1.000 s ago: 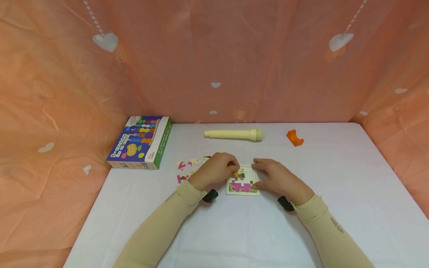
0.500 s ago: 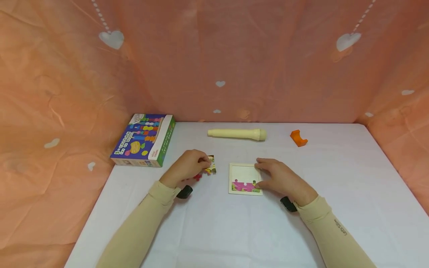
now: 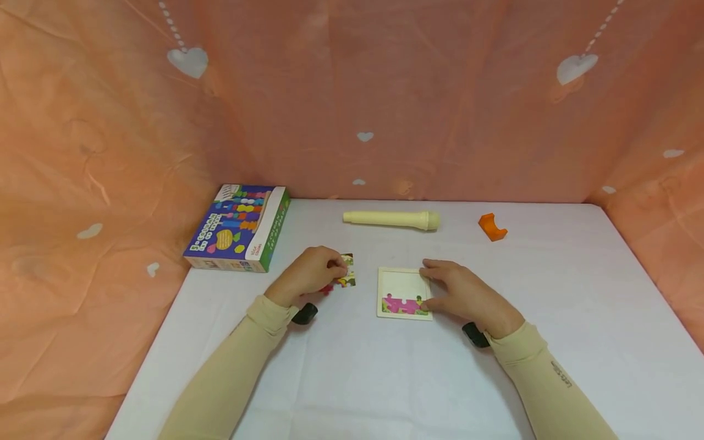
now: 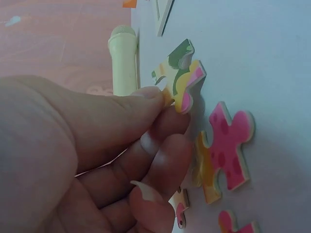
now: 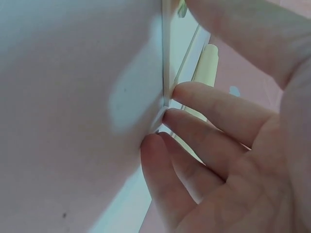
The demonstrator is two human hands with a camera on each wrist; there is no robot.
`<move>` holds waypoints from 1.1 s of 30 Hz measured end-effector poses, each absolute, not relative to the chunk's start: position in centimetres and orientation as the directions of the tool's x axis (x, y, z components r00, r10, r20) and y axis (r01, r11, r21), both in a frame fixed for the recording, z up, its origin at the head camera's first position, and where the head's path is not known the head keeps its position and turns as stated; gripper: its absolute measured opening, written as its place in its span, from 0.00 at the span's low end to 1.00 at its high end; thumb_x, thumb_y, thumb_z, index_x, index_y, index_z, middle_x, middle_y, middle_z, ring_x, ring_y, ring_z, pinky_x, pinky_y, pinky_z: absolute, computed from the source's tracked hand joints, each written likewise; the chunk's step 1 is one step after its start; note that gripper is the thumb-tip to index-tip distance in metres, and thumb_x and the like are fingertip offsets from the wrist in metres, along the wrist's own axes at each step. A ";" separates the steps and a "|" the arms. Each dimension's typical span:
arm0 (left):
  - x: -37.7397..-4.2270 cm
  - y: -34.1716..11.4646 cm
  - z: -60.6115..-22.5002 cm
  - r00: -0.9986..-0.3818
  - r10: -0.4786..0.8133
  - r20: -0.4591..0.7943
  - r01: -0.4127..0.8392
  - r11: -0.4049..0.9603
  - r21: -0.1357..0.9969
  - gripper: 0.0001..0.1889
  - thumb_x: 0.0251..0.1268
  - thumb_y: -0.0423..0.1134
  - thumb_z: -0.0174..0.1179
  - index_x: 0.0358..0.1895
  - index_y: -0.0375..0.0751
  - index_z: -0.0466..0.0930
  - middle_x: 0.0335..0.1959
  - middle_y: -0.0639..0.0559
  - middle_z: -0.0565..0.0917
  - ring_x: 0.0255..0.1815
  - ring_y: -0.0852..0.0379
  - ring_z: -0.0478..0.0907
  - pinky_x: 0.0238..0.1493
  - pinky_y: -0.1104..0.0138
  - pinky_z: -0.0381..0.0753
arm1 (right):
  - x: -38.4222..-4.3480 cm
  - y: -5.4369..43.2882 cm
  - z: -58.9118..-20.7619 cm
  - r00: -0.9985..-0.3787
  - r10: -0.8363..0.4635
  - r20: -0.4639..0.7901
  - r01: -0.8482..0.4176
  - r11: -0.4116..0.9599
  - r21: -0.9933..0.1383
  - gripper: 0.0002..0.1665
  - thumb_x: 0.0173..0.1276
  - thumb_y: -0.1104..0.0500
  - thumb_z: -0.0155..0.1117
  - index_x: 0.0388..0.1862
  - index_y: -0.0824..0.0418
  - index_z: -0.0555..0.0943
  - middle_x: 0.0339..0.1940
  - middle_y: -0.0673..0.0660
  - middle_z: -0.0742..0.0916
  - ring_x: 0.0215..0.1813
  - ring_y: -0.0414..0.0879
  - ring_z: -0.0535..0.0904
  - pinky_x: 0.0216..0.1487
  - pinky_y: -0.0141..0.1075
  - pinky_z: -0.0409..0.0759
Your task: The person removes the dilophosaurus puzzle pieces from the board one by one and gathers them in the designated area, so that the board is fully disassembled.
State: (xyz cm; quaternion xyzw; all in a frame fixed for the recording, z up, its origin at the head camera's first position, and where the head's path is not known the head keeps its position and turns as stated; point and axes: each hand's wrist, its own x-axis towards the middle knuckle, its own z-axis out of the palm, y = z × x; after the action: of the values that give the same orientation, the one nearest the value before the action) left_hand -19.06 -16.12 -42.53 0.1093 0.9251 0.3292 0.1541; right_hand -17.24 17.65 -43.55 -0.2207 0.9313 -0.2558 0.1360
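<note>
My left hand (image 3: 313, 273) pinches a jigsaw puzzle piece (image 4: 182, 80) between thumb and index finger, left of the puzzle board. The piece is yellow, green and pink, tilted, and looks lifted off the table in the left wrist view. A pink and orange puzzle piece (image 4: 228, 145) lies below it; other loose pieces are mostly hidden by this hand. The square cream puzzle board (image 3: 401, 282) lies flat, with joined pink pieces (image 3: 399, 305) along its near side. My right hand (image 3: 467, 296) rests at the board's right edge, fingers extended, thumb at the near right corner.
A pale yellow toy microphone (image 3: 390, 220) lies behind the board. An orange curved block (image 3: 492, 227) is at the back right. A colourful toy box (image 3: 236, 229) stands at the back left. An orange curtain (image 3: 467, 110) hangs along the table's back edge.
My left hand has moved left from over the board to the loose pieces. A yellow and green piece seen over the board is gone from there. The right hand keeps its place on the board.
</note>
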 end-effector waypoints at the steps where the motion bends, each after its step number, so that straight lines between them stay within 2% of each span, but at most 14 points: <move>1: -19.1 -16.1 -42.5 -0.929 0.304 -0.212 0.104 0.761 0.640 0.07 0.79 0.40 0.66 0.45 0.43 0.91 0.36 0.51 0.87 0.35 0.55 0.80 0.38 0.66 0.80 | -17.3 17.6 -43.5 -0.865 -0.482 -0.139 -0.344 0.771 -0.536 0.44 0.64 0.53 0.84 0.75 0.68 0.78 0.82 0.67 0.75 0.83 0.69 0.68 0.80 0.63 0.68; 15: -19.1 -16.0 -42.0 -0.935 0.295 -0.198 0.097 0.747 0.658 0.06 0.78 0.40 0.67 0.46 0.42 0.91 0.36 0.50 0.87 0.35 0.54 0.81 0.37 0.66 0.81 | -16.9 18.0 -43.4 -0.875 -0.459 -0.151 -0.308 0.771 -0.558 0.47 0.65 0.51 0.83 0.78 0.67 0.74 0.83 0.65 0.74 0.83 0.67 0.67 0.81 0.64 0.66; 20: -18.6 -14.9 -41.9 -0.934 0.330 -0.136 0.167 0.741 0.651 0.04 0.76 0.39 0.68 0.44 0.44 0.90 0.36 0.51 0.88 0.35 0.56 0.81 0.39 0.65 0.81 | -17.0 18.1 -43.3 -0.866 -0.486 -0.116 -0.353 0.759 -0.547 0.47 0.66 0.50 0.82 0.78 0.67 0.73 0.81 0.67 0.76 0.82 0.68 0.70 0.81 0.63 0.67; 26: -18.2 -11.6 -42.1 -0.879 0.470 -0.085 0.328 0.724 0.607 0.02 0.72 0.37 0.69 0.41 0.45 0.91 0.37 0.55 0.89 0.40 0.59 0.80 0.49 0.64 0.81 | -17.2 16.5 -43.0 -0.873 -0.476 -0.105 -0.346 0.756 -0.556 0.47 0.67 0.50 0.82 0.79 0.65 0.73 0.79 0.66 0.78 0.81 0.66 0.71 0.82 0.62 0.67; 33: -17.9 -8.8 -42.2 -0.822 0.555 -0.128 0.380 0.701 0.603 0.02 0.68 0.37 0.74 0.39 0.44 0.90 0.34 0.56 0.87 0.37 0.60 0.78 0.45 0.66 0.80 | -17.2 13.9 -43.1 -0.843 -0.530 -0.092 -0.414 0.748 -0.519 0.47 0.67 0.46 0.82 0.76 0.70 0.75 0.79 0.69 0.78 0.81 0.68 0.71 0.80 0.62 0.69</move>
State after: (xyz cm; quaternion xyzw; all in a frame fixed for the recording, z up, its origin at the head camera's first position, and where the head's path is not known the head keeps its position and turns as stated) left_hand -17.90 -8.79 -42.21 0.2569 0.9097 0.2888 0.1517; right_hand -17.17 13.94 -43.13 -0.2545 0.9274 -0.2476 0.1174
